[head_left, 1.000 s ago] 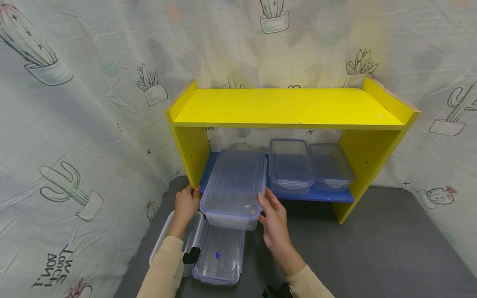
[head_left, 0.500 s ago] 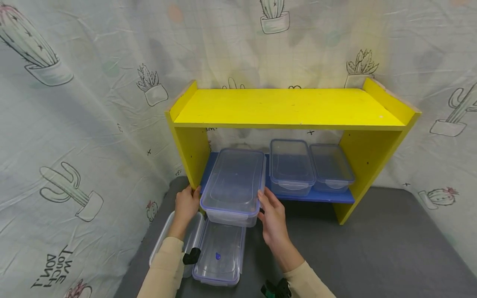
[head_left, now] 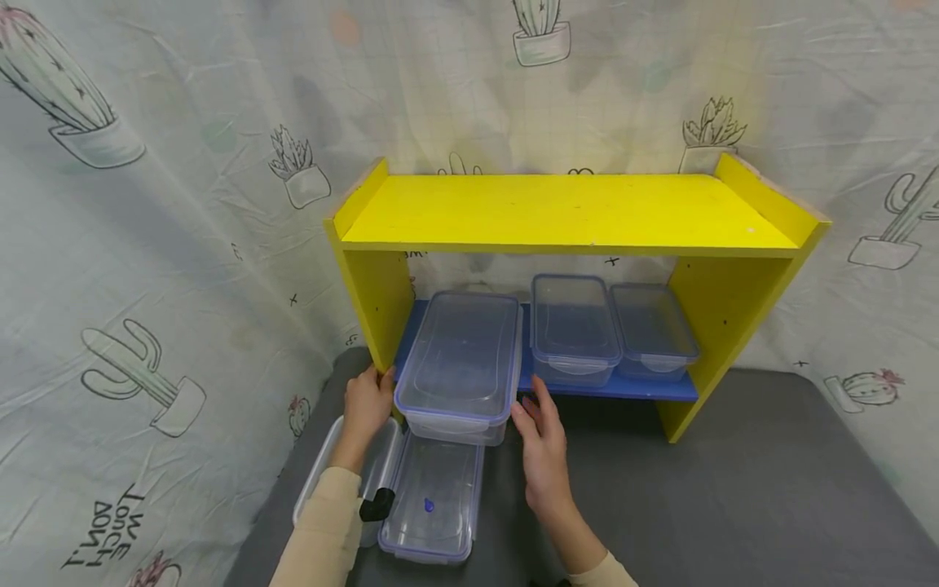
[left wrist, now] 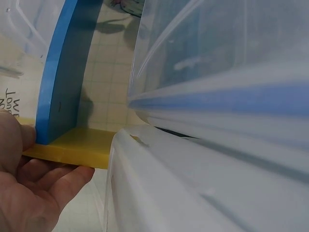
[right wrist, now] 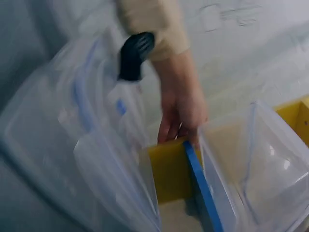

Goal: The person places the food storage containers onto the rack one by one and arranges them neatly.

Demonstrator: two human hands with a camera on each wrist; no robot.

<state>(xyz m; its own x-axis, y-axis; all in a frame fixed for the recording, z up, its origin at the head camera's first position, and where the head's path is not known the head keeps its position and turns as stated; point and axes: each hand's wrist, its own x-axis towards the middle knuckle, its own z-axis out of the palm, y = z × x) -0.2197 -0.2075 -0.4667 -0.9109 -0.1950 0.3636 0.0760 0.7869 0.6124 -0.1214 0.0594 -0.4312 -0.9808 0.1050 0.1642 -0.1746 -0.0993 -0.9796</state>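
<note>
Lidded box (head_left: 458, 359) at left rests only partly on blue shelf (head_left: 623, 389), front end overhanging, two boxes (head_left: 575, 326) fully seated alongside, two more (head_left: 433, 477) on desk (head_left: 748, 505), apparently unshelved; left hand (head_left: 367, 408) clamped on yellow side panel (head_left: 376, 306), right hand's (head_left: 544, 456) fingers apart, beside overhanging box.

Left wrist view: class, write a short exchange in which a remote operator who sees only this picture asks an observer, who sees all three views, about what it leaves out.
Operator: I see the left hand pinching the yellow side near the blue shelf. Where is the right hand?
Observer: The head view shows it beside the large box, on the box's right; whether they touch, I cannot tell.
Operator: Does the shelf hold anything further along?
Observer: Yes, the head view shows two more lidded boxes there: a middle box and an end box to its right.
</note>
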